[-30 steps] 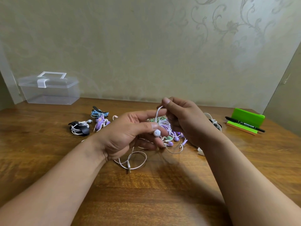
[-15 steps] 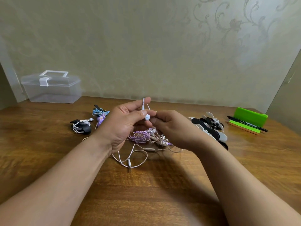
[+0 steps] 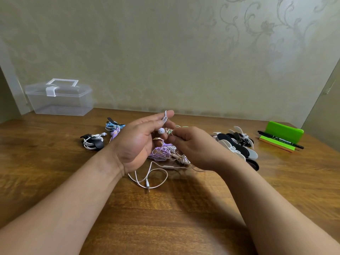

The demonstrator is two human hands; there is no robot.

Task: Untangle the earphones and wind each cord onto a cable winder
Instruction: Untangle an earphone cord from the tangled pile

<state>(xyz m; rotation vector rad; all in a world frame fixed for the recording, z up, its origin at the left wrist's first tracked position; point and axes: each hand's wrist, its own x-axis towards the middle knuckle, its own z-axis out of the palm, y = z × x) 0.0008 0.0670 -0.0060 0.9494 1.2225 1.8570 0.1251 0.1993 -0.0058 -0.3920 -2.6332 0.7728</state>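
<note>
White earbud (image 3: 161,131) hangs just below grip of left hand (image 3: 137,142).

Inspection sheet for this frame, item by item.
Surface: wooden table, glossy grain.
Job's things: earphone tangle below the hands; wound sets far left; spare winders at right.
Clutter: clear box, green stand, black pen.
Grippers: left hand pinches the white earphone; right hand pinches thin cords from the tangle.
Cables: white cord loops on the table to its jack.
Surroundings: patterned wall.
</note>
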